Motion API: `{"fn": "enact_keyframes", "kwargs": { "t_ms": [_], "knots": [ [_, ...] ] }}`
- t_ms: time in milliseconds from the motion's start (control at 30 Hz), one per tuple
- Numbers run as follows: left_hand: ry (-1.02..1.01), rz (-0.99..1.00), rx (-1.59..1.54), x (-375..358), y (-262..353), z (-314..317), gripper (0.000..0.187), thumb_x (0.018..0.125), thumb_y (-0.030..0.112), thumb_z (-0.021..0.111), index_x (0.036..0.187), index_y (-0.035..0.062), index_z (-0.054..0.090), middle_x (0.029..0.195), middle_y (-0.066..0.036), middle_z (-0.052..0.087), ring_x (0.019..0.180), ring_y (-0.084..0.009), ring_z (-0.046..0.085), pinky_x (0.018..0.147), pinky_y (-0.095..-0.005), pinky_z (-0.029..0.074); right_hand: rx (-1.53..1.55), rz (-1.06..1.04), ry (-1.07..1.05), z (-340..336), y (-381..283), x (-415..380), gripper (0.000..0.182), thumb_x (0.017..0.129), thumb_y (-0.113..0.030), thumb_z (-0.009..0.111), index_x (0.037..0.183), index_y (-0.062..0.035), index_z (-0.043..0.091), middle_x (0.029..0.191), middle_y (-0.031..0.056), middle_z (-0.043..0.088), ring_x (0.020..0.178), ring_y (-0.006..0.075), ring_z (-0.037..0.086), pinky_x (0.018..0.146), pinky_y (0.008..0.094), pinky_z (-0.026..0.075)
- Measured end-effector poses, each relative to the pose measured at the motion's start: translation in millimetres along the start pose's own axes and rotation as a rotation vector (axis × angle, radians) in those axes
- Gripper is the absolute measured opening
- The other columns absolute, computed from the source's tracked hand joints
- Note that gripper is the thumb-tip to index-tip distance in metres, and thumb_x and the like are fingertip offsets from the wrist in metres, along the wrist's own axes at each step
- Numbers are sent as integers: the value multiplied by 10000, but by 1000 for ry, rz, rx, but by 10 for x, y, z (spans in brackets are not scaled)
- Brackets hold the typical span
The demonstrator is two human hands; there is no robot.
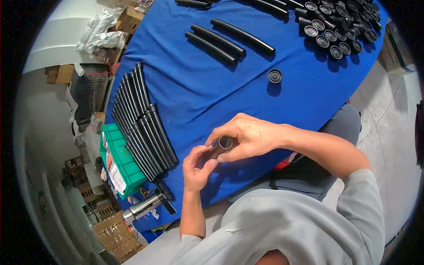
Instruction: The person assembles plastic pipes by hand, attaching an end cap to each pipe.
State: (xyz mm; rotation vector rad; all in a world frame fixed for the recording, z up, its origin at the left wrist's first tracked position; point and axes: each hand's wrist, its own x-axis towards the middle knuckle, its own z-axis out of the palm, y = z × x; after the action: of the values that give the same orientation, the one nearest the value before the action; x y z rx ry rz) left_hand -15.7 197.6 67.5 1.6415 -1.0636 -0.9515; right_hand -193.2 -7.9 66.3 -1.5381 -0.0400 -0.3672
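Note:
Between my two hands is a short, hollow cylindrical piece point(225, 141), its round open end facing up toward the camera. The fingers of my right hand point(252, 137) curl around it from the right. My left hand point(198, 168) meets it from the left, thumb and fingertips close to my right fingertips. A single black round cap point(274, 76) lies on the blue cloth point(194, 92) beyond my hands. Farther off are loose black tubes point(240, 35). Rows of black tubes point(145, 128) lie side by side at the left.
Many black ringed caps point(335, 52) cluster at the far right of the table. A green crate point(128, 165) stands at the left edge, with a shiny metal cylinder point(143, 207) near it. Stacked cardboard and wire racks are beyond the table on the left.

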Motion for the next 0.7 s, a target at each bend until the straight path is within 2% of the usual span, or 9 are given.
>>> {"fn": "enact_keyframes", "kwargs": {
  "t_ms": [33, 133, 200, 233, 267, 333, 433, 533, 700],
  "knots": [
    [-22, 24, 5, 2, 1, -17, 348, 888, 87, 747, 1202, -19, 638, 1140, -124, 683, 1042, -193, 648, 922, -328, 519, 10, 2, 9, 14, 31, 2, 339, 842, -249, 745, 1069, 0, 708, 799, 169, 720, 720, 302, 712, 683, 386, 546],
    [-82, 104, 75, 57, -11, -75, 377, 934, 147, 712, 1258, -28, 626, 1190, -149, 647, 1092, -213, 624, 923, -329, 512, -62, 17, -7, -28, 9, 10, 316, 862, -215, 777, 1097, -15, 708, 827, 132, 726, 690, 207, 682, 643, 332, 535],
    [-111, 167, 193, 103, -14, -98, 396, 950, 170, 696, 1284, -28, 618, 1215, -160, 625, 1116, -224, 610, 925, -332, 507, -72, 2, 47, -18, 79, 2, 320, 860, -224, 780, 1086, -8, 708, 826, 135, 722, 688, 208, 681, 643, 333, 534],
    [-63, 57, 158, 98, 83, -17, 456, 922, 187, 732, 1308, -24, 611, 1199, -152, 631, 1105, -214, 610, 926, -334, 500, -73, -8, 73, 1, 101, 23, 323, 860, -228, 781, 1080, -4, 708, 826, 137, 720, 687, 209, 680, 643, 334, 534],
    [-44, 103, 273, 141, 75, 20, 458, 876, 188, 784, 1257, -14, 629, 1142, -117, 652, 1049, -188, 622, 890, -317, 507, -89, 26, 58, -2, 100, 40, 328, 859, -232, 781, 1081, -2, 707, 827, 134, 719, 688, 208, 681, 643, 332, 534],
    [39, -77, 169, 98, 31, 87, 423, 847, 181, 817, 1187, 3, 641, 1083, -75, 669, 990, -159, 632, 867, -307, 513, -129, 105, 34, -46, 50, 36, 338, 858, -239, 781, 1082, 2, 705, 829, 130, 718, 688, 206, 682, 645, 330, 533],
    [42, -188, 39, 66, -48, -2, 369, 849, 165, 818, 1132, 9, 640, 1039, -51, 673, 945, -149, 639, 844, -296, 515, 0, 11, 124, 3, 53, 24, 334, 822, -271, 748, 991, 14, 708, 780, 176, 709, 695, 306, 701, 663, 392, 540],
    [-68, -97, 39, 50, -83, -122, 378, 870, 182, 810, 1152, -3, 640, 1055, -56, 663, 968, -143, 629, 830, -288, 510, -81, -14, 87, -24, 63, 30, 352, 851, -252, 779, 1071, 11, 698, 793, 122, 693, 655, 208, 656, 614, 337, 508],
    [-165, -20, 56, 99, -9, -119, 395, 884, 171, 802, 1198, 2, 633, 1097, -39, 649, 1008, -144, 611, 854, -283, 499, -72, 29, 68, -27, 46, 18, 346, 837, -248, 778, 1056, 7, 696, 774, 117, 676, 661, 216, 641, 617, 350, 503]
  ]
}}
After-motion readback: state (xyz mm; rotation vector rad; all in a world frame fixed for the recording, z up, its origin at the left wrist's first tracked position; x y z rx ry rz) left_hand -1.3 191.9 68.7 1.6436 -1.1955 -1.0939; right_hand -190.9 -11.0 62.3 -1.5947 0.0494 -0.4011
